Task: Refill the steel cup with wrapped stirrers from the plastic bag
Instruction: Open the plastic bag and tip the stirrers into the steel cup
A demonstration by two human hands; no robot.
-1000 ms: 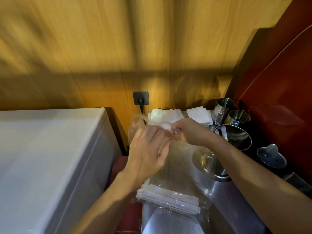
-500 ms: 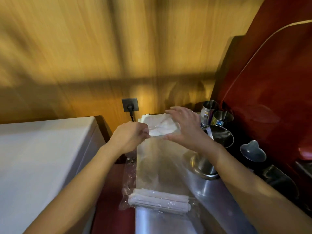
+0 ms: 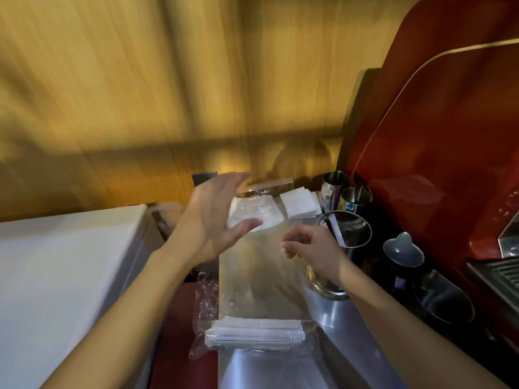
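A clear plastic bag (image 3: pixel 252 279) stretches away from me over the steel counter (image 3: pixel 331 313). A bundle of white wrapped stirrers (image 3: pixel 252 331) sits in its near end. My left hand (image 3: pixel 213 220) hovers open at the bag's upper left, fingers spread, thumb over the plastic. My right hand (image 3: pixel 311 248) has its fingers curled at the bag's right edge and seems to pinch it. Just right of that hand stands the wide steel cup (image 3: pixel 354 234), with a few wrapped stirrers (image 3: pixel 335 228) leaning inside.
Two smaller steel cups (image 3: pixel 355 197) and stacks of white napkins (image 3: pixel 300 203) stand at the back. Steel pitchers (image 3: pixel 403 251) and a red machine (image 3: pixel 435 164) fill the right side. A white appliance (image 3: pixel 70 276) is on the left, and a wall socket (image 3: pixel 205 175) is behind my left hand.
My left hand let go of the bag's top and opened wide. My right hand dropped from the top to the bag's right edge and curled its fingers. The view shifted slightly.
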